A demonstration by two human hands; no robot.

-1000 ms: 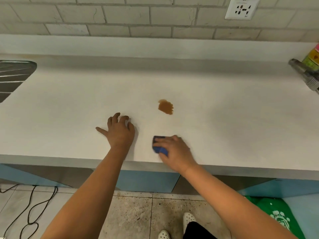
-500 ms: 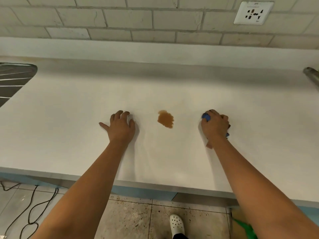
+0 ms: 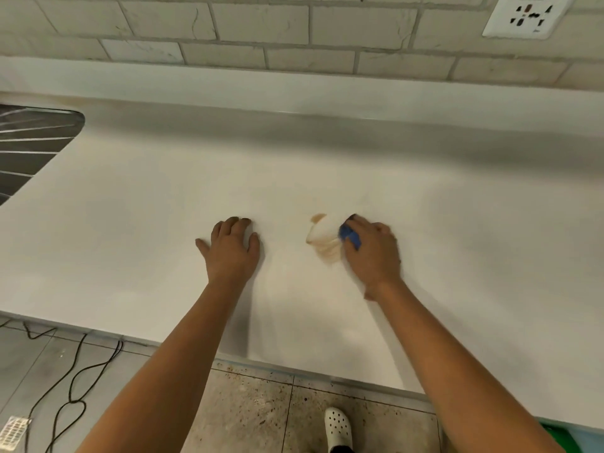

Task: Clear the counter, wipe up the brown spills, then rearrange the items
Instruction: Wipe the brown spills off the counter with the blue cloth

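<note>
A white perforated shoe (image 3: 338,426) and black cables (image 3: 70,380) are seen on the tiled floor below the desk's front edge.

On the pale desk (image 3: 130,223) the left hand (image 3: 230,248) is laid flat, fingers straight and slightly spread, nothing held — judged a brace only. Just to its right, the right hand (image 3: 372,250) is curled over a blue cloth (image 3: 350,237); only a small blue corner is exposed at the fingertips, the rest is hidden under the palm. The hand is motion-blurred.

The brown spill (image 3: 322,241) lies touching the cloth's left side, between the two hands. It is smeared thin and pale, with a darker rim left at its far-left edge — wiping is judged partly done.

The cloth is judged soft, light and bunchable; it is best held balled under the palm with fingers pressing down, as a loose pinch would let it slide on the smooth top. The wet residue is likely to streak unless a fresh face is turned.

Farther back, a ridged metal drainboard (image 3: 32,148) is noted at far left, then the tiled wall with a socket (image 3: 526,16).
</note>
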